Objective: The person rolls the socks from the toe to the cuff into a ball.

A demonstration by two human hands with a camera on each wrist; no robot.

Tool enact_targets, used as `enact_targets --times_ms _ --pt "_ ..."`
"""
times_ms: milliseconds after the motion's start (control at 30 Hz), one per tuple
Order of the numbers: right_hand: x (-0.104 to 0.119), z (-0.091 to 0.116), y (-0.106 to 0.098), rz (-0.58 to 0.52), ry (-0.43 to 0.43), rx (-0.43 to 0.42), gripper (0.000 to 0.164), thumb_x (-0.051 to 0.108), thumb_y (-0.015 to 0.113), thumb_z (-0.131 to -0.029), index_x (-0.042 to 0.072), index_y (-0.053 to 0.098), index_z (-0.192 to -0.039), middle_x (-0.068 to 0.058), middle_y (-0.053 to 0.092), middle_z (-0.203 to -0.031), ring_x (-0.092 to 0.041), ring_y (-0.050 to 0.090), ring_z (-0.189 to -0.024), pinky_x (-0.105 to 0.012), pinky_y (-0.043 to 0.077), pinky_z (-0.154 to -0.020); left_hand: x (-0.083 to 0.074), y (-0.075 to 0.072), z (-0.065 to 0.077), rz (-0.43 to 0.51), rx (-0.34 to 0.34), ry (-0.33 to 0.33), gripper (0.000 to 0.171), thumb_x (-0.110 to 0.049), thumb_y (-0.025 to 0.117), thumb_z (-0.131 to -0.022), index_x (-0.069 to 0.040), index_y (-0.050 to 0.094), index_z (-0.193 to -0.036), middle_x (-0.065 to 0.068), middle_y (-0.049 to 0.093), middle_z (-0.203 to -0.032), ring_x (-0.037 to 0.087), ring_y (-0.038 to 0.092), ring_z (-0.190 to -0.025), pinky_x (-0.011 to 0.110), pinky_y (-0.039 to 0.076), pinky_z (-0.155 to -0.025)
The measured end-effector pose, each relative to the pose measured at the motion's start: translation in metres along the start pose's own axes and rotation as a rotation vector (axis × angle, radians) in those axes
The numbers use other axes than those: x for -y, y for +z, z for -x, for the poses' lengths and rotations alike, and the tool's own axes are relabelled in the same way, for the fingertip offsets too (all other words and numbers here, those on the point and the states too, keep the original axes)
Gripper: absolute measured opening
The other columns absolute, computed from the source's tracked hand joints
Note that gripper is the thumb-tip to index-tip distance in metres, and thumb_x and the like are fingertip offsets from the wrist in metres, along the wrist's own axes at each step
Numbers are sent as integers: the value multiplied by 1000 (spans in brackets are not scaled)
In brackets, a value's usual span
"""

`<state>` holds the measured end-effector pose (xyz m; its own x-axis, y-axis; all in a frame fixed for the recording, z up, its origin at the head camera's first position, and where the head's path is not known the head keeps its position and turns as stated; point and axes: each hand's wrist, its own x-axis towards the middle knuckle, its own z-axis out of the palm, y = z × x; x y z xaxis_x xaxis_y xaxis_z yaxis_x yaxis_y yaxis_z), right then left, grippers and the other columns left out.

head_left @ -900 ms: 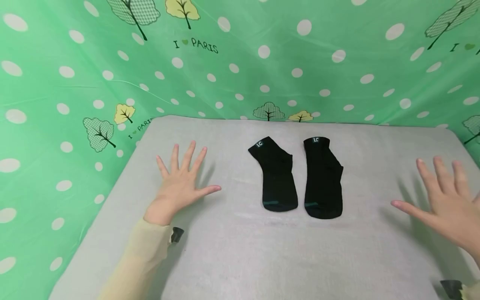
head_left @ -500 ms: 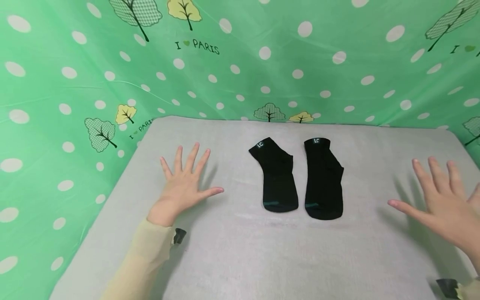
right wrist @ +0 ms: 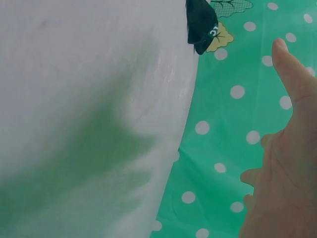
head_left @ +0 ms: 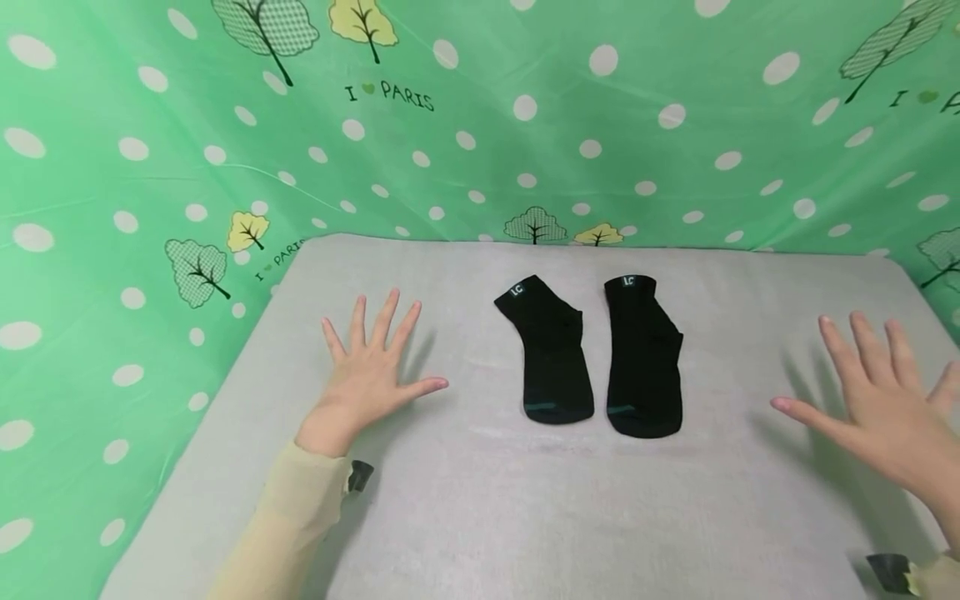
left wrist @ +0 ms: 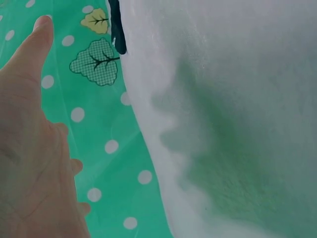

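Note:
Two black ankle socks lie flat side by side on a pale grey table, cuffs toward the back and toes toward the front. The left sock bends at the heel, its LC-marked cuff slanting left; the right sock lies straighter. My left hand hovers over the table left of the socks, fingers spread, holding nothing. On the other side, my right hand is also spread in the air, apart from the right sock. In the right wrist view a sock shows at the top edge.
The grey table stretches out below both hands. Behind it and along the left hangs a green dotted curtain with printed trees. A small black piece sits at the left wrist, and another dark piece at the right.
My right hand has drifted slightly left. My left hand has shifted a little to the right. Both stay spread, and the socks lie as before.

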<state>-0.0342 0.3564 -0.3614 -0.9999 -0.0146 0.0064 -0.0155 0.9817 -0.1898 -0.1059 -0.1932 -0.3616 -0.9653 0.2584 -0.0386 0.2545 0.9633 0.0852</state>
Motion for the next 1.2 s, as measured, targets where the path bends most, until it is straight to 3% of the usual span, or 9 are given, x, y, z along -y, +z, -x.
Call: enact_targets --times_ms 567,767,1200 --pt "12 -12 -4 -1 -94 -17 106 57 63 -89 19 -6 -161 -4 -17 -167 -30 -24 -153 -69 -30 -105 -4 0 -4 18 -4 25 110 -83 54 -79 -30 3 -161 1 -8 -170 47 -13 -152 80 -10 -109" --pt "18 -20 -3 -15 -116 -12 105 57 63 -90 20 -5 -161 -6 -16 -167 -31 -20 -154 -67 -30 -107 -8 0 -7 9 -17 42 111 -83 54 -79 -30 2 -161 0 -8 -170 48 -9 -153 79 -8 -110" --pt "25 -32 2 -78 -159 30 100 53 60 -93 20 -6 -161 -12 -9 -168 -32 -17 -155 -70 -26 -108 -26 0 -15 7 34 82 110 -84 52 -79 -33 0 -161 0 -8 -170 46 -8 -153 76 -5 -114"
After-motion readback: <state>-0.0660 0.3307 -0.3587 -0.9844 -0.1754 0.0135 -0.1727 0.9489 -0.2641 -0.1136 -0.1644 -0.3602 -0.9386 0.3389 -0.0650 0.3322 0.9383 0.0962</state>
